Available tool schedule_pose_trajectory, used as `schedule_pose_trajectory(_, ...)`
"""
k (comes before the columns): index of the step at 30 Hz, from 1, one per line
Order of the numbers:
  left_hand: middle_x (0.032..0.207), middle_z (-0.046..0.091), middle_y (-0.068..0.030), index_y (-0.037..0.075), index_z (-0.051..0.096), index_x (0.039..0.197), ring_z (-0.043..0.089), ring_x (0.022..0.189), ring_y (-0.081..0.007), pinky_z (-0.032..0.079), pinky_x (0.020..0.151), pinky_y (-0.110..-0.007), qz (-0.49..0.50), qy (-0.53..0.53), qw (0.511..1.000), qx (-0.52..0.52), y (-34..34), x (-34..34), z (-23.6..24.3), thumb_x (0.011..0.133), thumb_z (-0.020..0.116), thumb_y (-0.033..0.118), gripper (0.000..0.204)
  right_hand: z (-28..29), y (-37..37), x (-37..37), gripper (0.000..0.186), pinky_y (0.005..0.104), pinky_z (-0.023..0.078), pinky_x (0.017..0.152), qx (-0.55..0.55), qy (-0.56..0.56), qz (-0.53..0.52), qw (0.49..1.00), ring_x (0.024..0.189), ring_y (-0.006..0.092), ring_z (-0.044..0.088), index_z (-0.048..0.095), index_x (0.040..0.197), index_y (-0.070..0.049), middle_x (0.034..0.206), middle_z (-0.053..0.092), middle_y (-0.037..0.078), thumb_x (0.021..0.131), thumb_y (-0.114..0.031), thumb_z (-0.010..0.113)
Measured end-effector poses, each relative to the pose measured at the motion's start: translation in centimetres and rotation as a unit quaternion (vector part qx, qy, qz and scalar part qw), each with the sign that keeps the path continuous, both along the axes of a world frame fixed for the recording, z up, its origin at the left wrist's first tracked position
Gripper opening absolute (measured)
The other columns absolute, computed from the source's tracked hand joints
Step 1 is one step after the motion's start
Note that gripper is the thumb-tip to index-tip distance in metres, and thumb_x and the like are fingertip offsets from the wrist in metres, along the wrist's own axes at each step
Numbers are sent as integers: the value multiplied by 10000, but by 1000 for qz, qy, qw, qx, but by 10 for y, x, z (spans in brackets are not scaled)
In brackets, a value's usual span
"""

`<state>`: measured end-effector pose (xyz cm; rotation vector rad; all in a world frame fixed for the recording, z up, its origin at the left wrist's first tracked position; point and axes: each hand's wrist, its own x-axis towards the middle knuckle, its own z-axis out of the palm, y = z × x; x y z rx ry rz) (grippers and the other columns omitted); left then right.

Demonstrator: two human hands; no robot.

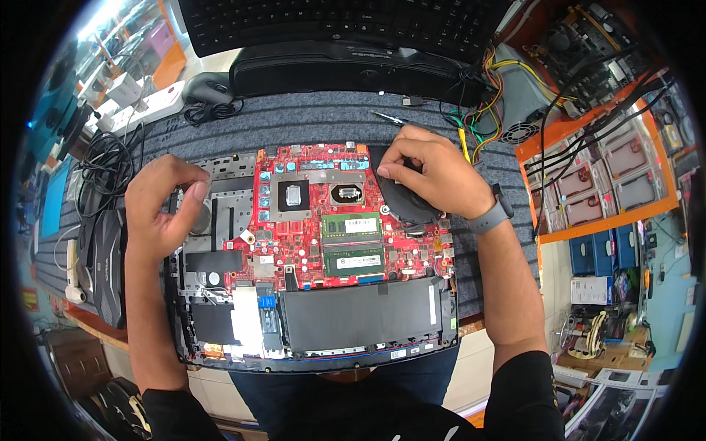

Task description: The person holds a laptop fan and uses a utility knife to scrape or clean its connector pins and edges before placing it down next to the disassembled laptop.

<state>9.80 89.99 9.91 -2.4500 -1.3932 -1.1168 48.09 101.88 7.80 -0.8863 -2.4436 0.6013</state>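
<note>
An opened laptop (371, 316) lies in front of me with its inside facing up. Its red motherboard (309, 242) carries two exposed chips and two green memory modules (353, 261). At the upper right corner, my right hand (430, 173) pinches the edge of a black cooling fan (403, 202) with thumb and fingertips. My left hand (162, 202) hovers at the upper left corner, beside a bare metal section of the chassis (234, 206). Its fingers are curved, the thumb stands apart from them, and nothing shows in its grasp. A black battery (360, 316) fills the near part.
Under the laptop is a grey ribbed mat (309, 121). A pen-like tool (390, 117) lies beyond my right hand. Behind stand a black speaker bar (331, 70) and a keyboard (353, 26). A mouse (208, 87) and coiled cables (110, 165) sit left; a power supply (526, 95) is right.
</note>
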Motion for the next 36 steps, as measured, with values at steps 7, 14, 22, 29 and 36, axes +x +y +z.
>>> schedule_pose_trajectory(7,787,677,-91,17,715,894,651,686,-254,466,645,-356,-10,1,1000,6,-1,5,3,818,745,61,92,3,2,3,129,300,456,676,-15,10,-20,1000,738,148,522,768,999,-20,891,621,42,950,-138,782)
schedule_pose_trajectory(14,787,674,-90,22,715,900,647,682,-252,460,642,-358,-20,6,1000,10,0,4,3,812,742,52,96,6,0,1,175,378,534,740,-12,2,15,1000,816,267,667,764,977,-39,910,670,94,950,-212,772)
schedule_pose_trajectory(22,797,687,-86,19,714,903,647,683,-255,459,641,-363,-23,7,1000,11,-1,2,2,809,749,66,111,2,4,3,158,321,506,713,48,-9,-40,998,810,212,638,738,945,-6,907,655,68,942,-154,790)
schedule_pose_trajectory(29,798,686,-92,17,714,905,652,697,-264,466,648,-370,-28,17,999,10,-1,4,4,818,743,66,104,4,13,24,265,382,508,885,52,-46,-2,998,979,271,656,777,1155,-13,1010,681,105,969,-200,759)
schedule_pose_trajectory(36,793,671,-105,13,710,912,632,690,-274,466,649,-366,-26,11,1000,11,-2,2,2,823,738,54,102,30,-14,42,691,387,477,1017,61,-130,18,989,1144,312,629,723,1301,-1,1224,669,138,812,-463,882)
